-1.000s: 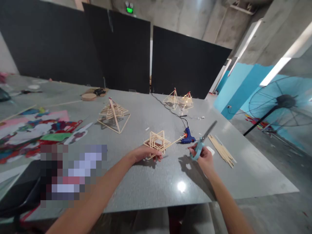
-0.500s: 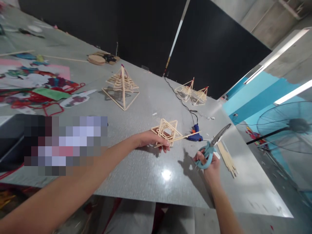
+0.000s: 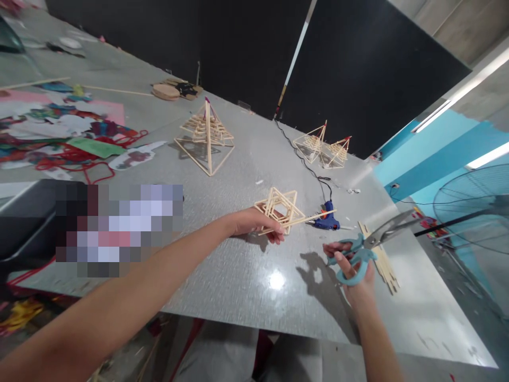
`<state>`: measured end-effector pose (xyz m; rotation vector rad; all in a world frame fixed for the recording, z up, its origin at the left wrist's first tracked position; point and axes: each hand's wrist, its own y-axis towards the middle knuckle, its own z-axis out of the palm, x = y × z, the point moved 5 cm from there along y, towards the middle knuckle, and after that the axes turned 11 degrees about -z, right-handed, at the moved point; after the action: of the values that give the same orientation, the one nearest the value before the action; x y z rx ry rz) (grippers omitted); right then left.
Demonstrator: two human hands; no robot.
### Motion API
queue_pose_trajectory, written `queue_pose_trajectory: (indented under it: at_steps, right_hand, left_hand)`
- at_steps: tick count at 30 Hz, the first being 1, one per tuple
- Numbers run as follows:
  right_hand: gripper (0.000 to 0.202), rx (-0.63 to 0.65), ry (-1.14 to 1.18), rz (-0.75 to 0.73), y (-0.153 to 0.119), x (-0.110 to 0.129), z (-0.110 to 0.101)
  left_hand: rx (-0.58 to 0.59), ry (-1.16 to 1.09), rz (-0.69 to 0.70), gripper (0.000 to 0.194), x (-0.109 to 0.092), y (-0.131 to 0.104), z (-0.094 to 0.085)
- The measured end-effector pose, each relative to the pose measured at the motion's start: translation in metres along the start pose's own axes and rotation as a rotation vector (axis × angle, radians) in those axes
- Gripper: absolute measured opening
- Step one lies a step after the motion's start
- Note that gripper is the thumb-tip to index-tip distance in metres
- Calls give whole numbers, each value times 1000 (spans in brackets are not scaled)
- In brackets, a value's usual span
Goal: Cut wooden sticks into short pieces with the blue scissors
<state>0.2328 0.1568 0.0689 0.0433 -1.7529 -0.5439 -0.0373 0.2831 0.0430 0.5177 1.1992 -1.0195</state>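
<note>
Several thin, pale sticks form the openwork star-shaped lattice (image 3: 294, 204) just right of centre, its points spread all round, one toward the upper right. A longer stick (image 3: 318, 216) crosses its lower side, long axis rising gently rightward. The left hand (image 3: 262, 222) grips the lattice's lower left. Rightward lie a blue glue gun (image 3: 329, 218) and flat wooden strips (image 3: 387, 270); the right hand (image 3: 360, 278) holds blue-handled scissors (image 3: 365, 248), blades slightly apart, aimed upper right.

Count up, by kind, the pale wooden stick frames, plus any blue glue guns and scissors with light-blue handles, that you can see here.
Pale wooden stick pyramids: 3
Star-shaped pale wooden stick frame: 1
Blue plastic glue gun: 1
Scissors with light-blue handles: 1
Total: 6
</note>
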Motion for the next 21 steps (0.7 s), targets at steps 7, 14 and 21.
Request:
queue_pose_trajectory:
  at_steps: [7,14,21]
  right_hand:
    - [40,98,-75,59,3,2,2]
    - [48,251,-153,112,-2,-3,3]
    - [42,483,-208,80,-8,3,9]
  left_hand:
    - [-8,-27,-11,25,1,0,0]
    - [-30,-34,11,27,-1,-4,-3]
    - [19,45,-27,25,-4,-8,6]
